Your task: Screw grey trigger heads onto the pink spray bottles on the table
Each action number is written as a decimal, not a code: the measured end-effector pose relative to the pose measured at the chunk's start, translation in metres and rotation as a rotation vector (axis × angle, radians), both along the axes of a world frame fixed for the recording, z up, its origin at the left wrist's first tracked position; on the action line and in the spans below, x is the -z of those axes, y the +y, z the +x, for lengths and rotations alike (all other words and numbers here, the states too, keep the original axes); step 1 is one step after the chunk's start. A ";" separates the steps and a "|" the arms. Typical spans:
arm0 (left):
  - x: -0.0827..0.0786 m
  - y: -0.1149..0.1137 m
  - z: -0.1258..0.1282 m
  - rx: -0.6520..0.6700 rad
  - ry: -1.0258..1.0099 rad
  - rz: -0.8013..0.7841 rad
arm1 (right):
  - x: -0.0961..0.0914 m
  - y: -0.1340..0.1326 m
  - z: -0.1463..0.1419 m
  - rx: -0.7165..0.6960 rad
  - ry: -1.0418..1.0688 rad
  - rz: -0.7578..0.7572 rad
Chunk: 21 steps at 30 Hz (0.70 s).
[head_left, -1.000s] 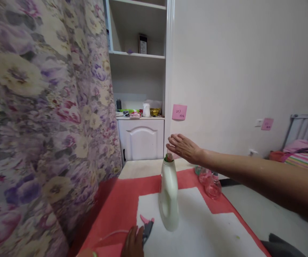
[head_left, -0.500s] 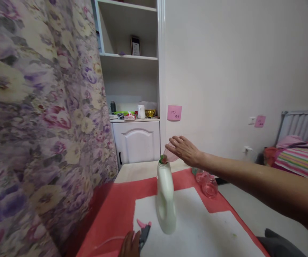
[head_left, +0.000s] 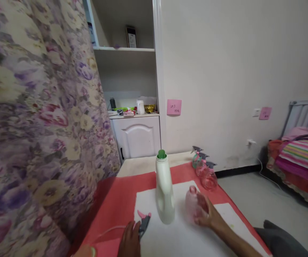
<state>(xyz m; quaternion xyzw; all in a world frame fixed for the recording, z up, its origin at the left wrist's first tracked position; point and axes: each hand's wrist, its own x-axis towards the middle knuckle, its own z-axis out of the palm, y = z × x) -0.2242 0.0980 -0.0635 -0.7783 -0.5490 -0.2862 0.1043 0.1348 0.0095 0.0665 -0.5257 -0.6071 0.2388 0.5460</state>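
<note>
Gripping clear-pink round plastic bottle side-on in right hand, near right edge of white sheet — likely keeping neck free | touching grey-and-pink plastic sprayer head with left hand, left edge — grip unclear

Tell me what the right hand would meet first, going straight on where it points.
Past the pink bottle it holds, the right hand would likely meet the pale green jug, though depth is unclear.
</note>
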 end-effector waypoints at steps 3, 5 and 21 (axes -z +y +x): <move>-0.009 -0.005 0.001 -0.019 0.001 -0.022 | 0.059 -0.030 -0.015 -0.028 0.298 -0.136; -0.016 -0.009 0.002 -0.037 0.008 -0.035 | 0.077 -0.044 -0.024 -0.019 0.297 -0.170; -0.127 -0.026 0.041 -0.013 0.198 -0.438 | 0.068 -0.054 -0.045 0.140 0.137 -0.148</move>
